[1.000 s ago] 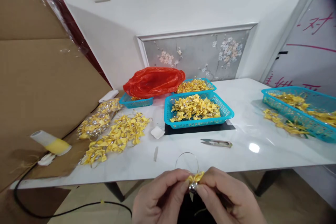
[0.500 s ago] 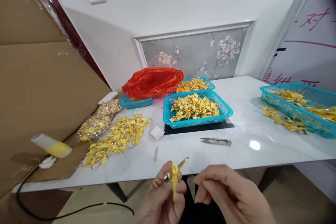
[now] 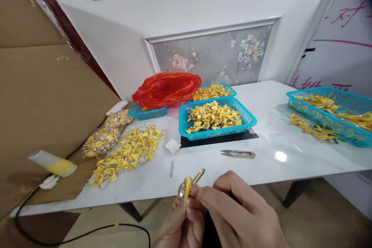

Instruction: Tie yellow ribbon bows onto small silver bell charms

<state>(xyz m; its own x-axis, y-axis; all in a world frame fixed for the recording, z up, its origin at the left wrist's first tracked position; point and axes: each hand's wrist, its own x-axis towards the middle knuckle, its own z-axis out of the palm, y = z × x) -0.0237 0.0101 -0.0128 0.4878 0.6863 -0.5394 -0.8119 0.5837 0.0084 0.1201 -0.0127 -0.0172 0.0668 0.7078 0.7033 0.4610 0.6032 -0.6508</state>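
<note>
left hand (image 3: 183, 224) low at the near edge of the table (image 3: 273, 170), fingers curled and pinching a small yellow bow (image 3: 187, 189) with a silver bell and a thin ring poking up behind it; right hand (image 3: 238, 217) just beside, index finger and thumb pressed together on the same bow from the right, touching the left fingertips; held in the air just in front of the table edge, not resting on it. on the table beyond the bow, a small pair of snips (image 3: 238, 154) lying flat; farther back a blue basket (image 3: 216, 119) full of yellow bows, sitting on a dark mat; behind it a second basket (image 3: 213, 91) and a red plastic bag (image 3: 165, 90) over a third; left of the middle basket, a loose heap of bows (image 3: 128, 153) and a white scrap (image 3: 173, 145); far right of it, a large blue basket (image 3: 331, 112) with more bows spilled at its side; far left, cardboard (image 3: 43, 97) and a yellow-and-white tube (image 3: 52, 162).
</note>
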